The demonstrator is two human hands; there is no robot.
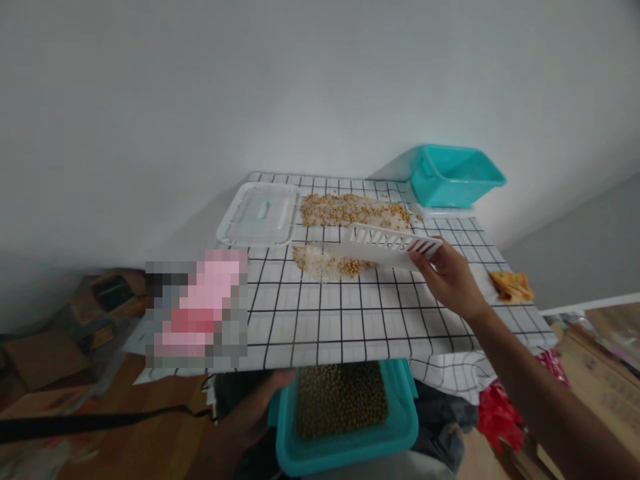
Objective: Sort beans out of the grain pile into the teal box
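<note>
Teal tub (350, 448): held low below the table edge, full of beans, left hand (255, 407) gripping its left rim.
Right hand (450, 277): fingers clenched on white slotted scoop (387, 243), long axis running left.
Grain pile (327, 262): beneath the scoop's far end.

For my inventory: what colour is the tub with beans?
Teal, seen in the head view: the tub held by the left hand.

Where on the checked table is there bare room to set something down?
The near half of the table is bare, between the blurred patch on the left and the right hand holding the slotted white tray. The far half is crowded: clear lid, two grain piles, teal tub.
</note>
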